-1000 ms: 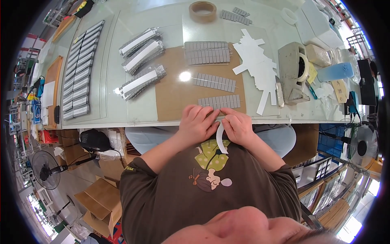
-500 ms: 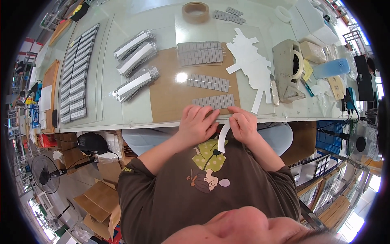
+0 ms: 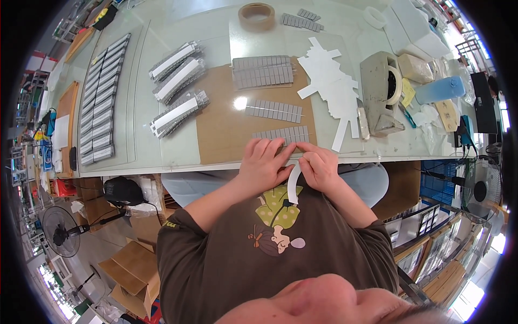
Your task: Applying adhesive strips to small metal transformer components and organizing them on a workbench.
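At the table's near edge, my left hand [image 3: 264,162] is closed, its fingertips pressed on the near side of a grey segmented strip [image 3: 294,133]. The left end of that strip is partly covered by these fingers. My right hand [image 3: 319,168] is curled beside it, its index finger reaching to the strip's near edge. From its pinched fingers a curved white paper strip [image 3: 292,188] hangs down over the table edge. Another grey segmented strip [image 3: 274,111] lies just beyond, and a stack of similar strips [image 3: 263,73] farther back. All three rest on a brown board [image 3: 218,135].
To the left lie bundles with white strips [image 3: 176,80] and a long striped row [image 3: 105,102]. On the right are a pile of white paper strips [image 3: 328,81], a tape dispenser [image 3: 380,94] and a blue bottle [image 3: 441,90]. A tape roll [image 3: 256,16] sits at the back.
The gap between my two index fingers has narrowed, with my left fingers slightly farther right along the grey strip. The whole view has shifted a little; the white paper strip still hangs from my right hand.
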The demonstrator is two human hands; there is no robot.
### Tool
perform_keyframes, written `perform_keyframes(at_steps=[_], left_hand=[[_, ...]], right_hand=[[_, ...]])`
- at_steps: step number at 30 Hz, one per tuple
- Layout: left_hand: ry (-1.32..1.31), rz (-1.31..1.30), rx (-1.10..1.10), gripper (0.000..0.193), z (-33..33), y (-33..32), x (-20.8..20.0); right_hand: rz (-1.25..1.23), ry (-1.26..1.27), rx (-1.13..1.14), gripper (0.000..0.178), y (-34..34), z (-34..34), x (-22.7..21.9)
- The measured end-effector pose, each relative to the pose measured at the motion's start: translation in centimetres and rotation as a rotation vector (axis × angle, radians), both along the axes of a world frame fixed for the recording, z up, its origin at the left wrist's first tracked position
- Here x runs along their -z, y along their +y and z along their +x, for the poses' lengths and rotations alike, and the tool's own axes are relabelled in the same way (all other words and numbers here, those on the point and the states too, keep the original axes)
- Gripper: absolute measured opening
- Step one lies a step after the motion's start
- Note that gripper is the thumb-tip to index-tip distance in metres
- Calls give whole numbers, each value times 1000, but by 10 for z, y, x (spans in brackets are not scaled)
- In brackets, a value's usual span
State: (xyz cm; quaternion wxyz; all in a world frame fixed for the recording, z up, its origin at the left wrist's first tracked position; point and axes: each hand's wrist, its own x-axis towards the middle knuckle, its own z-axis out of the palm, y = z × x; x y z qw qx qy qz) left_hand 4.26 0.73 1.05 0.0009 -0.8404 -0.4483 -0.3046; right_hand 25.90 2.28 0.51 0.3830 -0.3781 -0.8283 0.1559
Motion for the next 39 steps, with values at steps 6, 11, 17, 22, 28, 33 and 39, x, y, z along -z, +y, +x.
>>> perform_keyframes(at_steps=[6, 11, 17, 22, 28, 33, 39], left_hand=[[-98, 12, 73, 40, -16, -9, 6], [-107, 73, -22, 33, -49, -16, 12], [-78, -24, 40, 43, -28, -7, 2], [-38, -43, 69, 49, -4, 2, 0], [-6, -38, 56, 51, -1, 4, 1], [-20, -20, 56, 51, 0, 5, -2], [-29, -18, 68, 52, -2, 3, -1]], right_hand=[[40, 65, -16, 12, -1, 7, -1], [-359, 276, -71, 6, -5, 27, -10], [-220, 80, -25, 7, 8, 21, -14], [-129, 26, -30, 9, 11, 16, -7], [-77, 13, -35, 9, 12, 14, -7], [-60, 28, -31, 9, 12, 15, -5], [-53, 20, -80, 10, 13, 13, -13]])
